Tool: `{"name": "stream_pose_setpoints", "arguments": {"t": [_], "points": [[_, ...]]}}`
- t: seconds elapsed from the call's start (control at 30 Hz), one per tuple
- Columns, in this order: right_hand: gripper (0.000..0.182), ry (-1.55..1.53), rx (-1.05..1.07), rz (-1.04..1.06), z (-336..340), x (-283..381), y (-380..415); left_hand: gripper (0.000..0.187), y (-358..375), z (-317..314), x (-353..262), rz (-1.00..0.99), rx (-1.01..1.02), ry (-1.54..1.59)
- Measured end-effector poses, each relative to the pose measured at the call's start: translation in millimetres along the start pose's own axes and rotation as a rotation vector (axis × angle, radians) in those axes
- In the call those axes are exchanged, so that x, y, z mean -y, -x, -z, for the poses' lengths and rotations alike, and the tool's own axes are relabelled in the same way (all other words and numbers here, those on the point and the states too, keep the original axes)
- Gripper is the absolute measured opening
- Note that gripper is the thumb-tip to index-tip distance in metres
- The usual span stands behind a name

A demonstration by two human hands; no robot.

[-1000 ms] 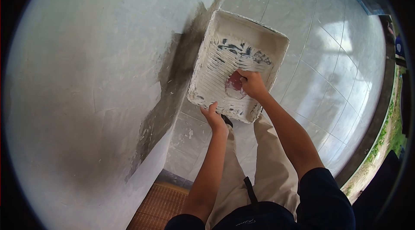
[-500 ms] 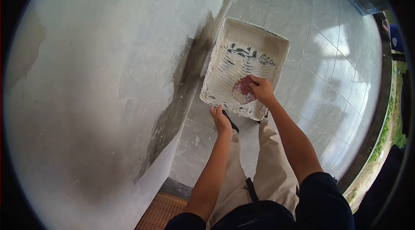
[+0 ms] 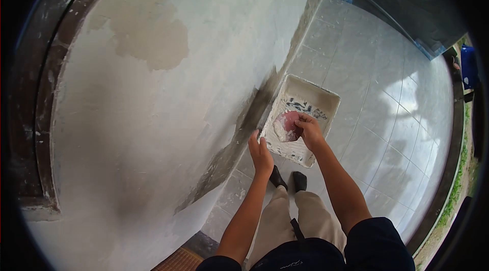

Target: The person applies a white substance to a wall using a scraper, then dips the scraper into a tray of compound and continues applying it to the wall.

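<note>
Starting at the left there's the plastered wall [image 3: 153, 118], patchy, with a darker strip running down to the tiled floor [image 3: 387, 118]. Next the left hand [image 3: 260, 151], fingers closed on the near edge of the paint tray [image 3: 321, 99], propping it. The right hand [image 3: 309, 129] is inside the tray, pinched on a reddish scraper [image 3: 290, 118] loaded with white filler. I'd say keep the tray steady and drag the blade flat so nothing drips. The tray is held over the floor right by the wall's base, its long axis pointing away from the person and slightly right.
</note>
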State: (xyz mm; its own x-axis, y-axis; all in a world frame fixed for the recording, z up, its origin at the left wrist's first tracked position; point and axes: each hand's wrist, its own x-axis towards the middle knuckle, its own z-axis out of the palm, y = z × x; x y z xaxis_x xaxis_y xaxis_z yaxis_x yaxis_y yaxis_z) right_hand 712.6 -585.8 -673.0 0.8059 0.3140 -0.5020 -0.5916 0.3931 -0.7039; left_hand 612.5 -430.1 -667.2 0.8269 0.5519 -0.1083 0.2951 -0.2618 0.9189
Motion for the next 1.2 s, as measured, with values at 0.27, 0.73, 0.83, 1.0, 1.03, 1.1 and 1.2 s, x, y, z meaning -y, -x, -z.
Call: {"name": "stream_pose_setpoints", "arguments": {"t": [0.27,0.73,0.83,1.0,1.03,1.1,1.2], "points": [[0.024,-0.072,0.254,0.057,-70,67,20,0.038,-4,53,-79,-0.202,-0.1,0.01],[0.034,-0.152,0.714,0.223,-246,121,121,0.034,33,216,-207,-0.763,-0.53,-0.377],[0.035,-0.173,0.755,0.249,-283,120,145,0.033,46,256,-222,-0.826,-0.601,-0.426],[0.038,-0.217,0.854,0.245,-342,110,205,0.035,79,327,-235,-0.964,-0.682,-0.513],[0.037,-0.229,0.896,0.257,-354,106,216,0.035,87,343,-236,-0.967,-0.704,-0.519],[0.037,-0.246,0.951,0.264,-377,95,238,0.036,103,374,-239,-1.016,-0.737,-0.608],[0.036,-0.279,1.006,0.287,-410,83,274,0.036,124,419,-242,-1.061,-0.787,-0.668]]}}
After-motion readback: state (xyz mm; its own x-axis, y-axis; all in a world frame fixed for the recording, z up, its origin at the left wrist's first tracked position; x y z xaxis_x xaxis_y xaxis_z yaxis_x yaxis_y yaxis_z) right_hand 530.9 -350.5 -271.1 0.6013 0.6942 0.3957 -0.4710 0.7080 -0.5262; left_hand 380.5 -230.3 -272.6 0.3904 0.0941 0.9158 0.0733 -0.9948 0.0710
